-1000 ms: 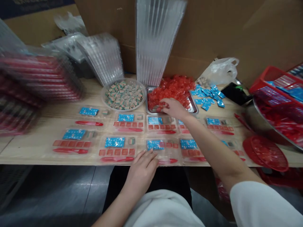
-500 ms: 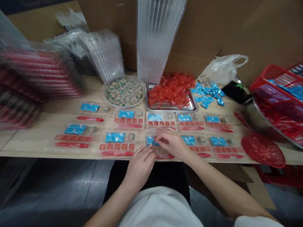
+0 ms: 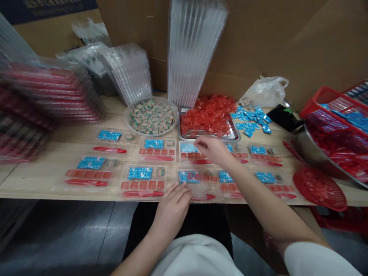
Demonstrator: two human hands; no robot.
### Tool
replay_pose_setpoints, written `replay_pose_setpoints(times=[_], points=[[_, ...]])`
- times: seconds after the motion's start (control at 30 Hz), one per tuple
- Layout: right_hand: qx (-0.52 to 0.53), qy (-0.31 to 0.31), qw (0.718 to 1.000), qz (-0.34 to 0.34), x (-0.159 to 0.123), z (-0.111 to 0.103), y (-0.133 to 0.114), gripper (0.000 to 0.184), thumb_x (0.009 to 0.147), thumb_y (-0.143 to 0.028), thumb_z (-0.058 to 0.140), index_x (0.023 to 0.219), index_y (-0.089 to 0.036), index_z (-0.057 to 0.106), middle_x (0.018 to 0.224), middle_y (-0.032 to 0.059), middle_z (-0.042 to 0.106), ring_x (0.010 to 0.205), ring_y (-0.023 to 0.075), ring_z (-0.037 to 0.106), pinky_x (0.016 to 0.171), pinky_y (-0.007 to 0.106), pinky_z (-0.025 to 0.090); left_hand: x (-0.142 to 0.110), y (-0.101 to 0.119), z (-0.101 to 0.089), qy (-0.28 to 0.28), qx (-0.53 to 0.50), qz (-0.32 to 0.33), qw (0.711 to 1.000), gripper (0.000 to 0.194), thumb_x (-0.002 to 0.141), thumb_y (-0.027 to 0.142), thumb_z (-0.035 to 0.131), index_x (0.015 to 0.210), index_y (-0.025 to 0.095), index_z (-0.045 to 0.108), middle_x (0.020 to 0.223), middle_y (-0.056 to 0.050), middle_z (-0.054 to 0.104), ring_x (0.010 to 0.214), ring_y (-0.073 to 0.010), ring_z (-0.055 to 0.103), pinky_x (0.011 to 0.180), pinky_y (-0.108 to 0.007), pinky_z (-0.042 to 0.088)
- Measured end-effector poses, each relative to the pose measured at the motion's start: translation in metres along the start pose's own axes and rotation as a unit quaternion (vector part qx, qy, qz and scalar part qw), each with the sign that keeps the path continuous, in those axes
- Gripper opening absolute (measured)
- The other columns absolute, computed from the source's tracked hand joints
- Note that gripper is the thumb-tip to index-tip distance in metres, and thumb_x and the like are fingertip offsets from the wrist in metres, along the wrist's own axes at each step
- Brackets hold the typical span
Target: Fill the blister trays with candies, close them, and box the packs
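Note:
My left hand (image 3: 175, 197) lies with its fingers extended over the left edge of the front middle clear tray (image 3: 198, 189). In that tray are a blue packet (image 3: 184, 177), several small red squares (image 3: 206, 177), some over the packet, and a red pen-like stick (image 3: 205, 197). My right hand (image 3: 211, 148) hovers above the back middle tray with fingers curled inward. What it pinches, if anything, I cannot make out. Partly covered by it, the back tray shows a blue packet (image 3: 188, 148) and red squares (image 3: 186, 155).
Behind stand a metal tray (image 3: 181, 134) heaped with red wrapped pieces (image 3: 212, 115) and a bowl of small pale-green squares (image 3: 152, 117). Loose blue packets (image 3: 250, 120) lie right of it. Stacked clear trays (image 3: 191, 53) rise behind; red baskets (image 3: 319, 191) stand at right.
My right hand has lifted off the front middle tray and moved back and slightly right. Red squares now show in that tray. My left hand stays at its edge.

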State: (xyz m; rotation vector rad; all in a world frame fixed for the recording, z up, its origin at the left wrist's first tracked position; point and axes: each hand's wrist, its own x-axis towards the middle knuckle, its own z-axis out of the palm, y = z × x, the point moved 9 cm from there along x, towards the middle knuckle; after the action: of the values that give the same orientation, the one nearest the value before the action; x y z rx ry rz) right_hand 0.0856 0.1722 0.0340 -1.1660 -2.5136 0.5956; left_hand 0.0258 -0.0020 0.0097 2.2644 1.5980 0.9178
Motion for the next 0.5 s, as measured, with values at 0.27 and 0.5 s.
replay_pose_setpoints(times=[0.27, 0.5], points=[[0.001, 0.036, 0.991, 0.126, 0.060, 0.000, 0.054, 0.016, 0.074, -0.011, 0.057, 0.090, -0.014, 0.060, 0.089, 0.0083, 0.067, 0.084, 0.0174, 0.062, 0.076, 0.030, 0.046, 0.001, 0.006, -0.010, 0.013, -0.017, 0.003, 1.000, 0.023, 0.085, 0.008, 0.048, 0.099, 0.021, 0.061, 0.108, -0.004, 0.068, 0.107, -0.0209, 0.060, 0.096, -0.043, 0.047], [0.433, 0.022, 0.898, 0.075, -0.025, -0.013, 0.000, 0.030, 0.075, -0.026, 0.063, 0.102, -0.020, 0.055, 0.090, 0.0027, 0.065, 0.080, 0.0128, 0.062, 0.070, 0.027, 0.051, 0.037, -0.039, -0.047, 0.171, -0.276, -0.175, 0.929, 0.026, 0.083, 0.018, 0.056, 0.110, 0.020, 0.056, 0.105, -0.008, 0.065, 0.094, -0.0174, 0.064, 0.083, -0.032, 0.053]])
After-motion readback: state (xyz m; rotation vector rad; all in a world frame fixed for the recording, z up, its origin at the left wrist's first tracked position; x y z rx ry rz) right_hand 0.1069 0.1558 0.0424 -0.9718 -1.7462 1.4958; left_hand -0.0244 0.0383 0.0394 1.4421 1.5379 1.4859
